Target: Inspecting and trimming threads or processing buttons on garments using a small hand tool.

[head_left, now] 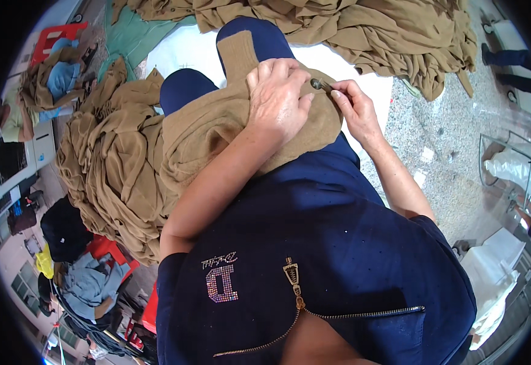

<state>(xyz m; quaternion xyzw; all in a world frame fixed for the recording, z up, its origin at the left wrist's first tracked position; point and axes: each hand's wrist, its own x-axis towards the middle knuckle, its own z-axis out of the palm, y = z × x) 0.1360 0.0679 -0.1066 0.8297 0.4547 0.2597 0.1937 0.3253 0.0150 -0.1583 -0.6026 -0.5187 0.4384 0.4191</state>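
A brown knit garment [216, 115] lies across my lap, its ribbed band [239, 56] reaching over my far knee. My left hand [279, 97] rests on top of it, fingers bent and closed on the knit. Just to the right, my right hand [358, 109] pinches a small dark metal tool with a rounded end [317, 84] between thumb and fingers. That rounded end lies over the knit close to my left fingertips. Its exact kind is too small to make out, and my fingers hide part of it.
Heaped brown knit garments lie to my left [113, 164] and ahead of me [393, 36]. White sheeting [186, 48] and green cloth [128, 42] spread beneath. A red chair [58, 39] stands at far left. Speckled floor [442, 164] and a metal-framed rack [509, 158] are at right.
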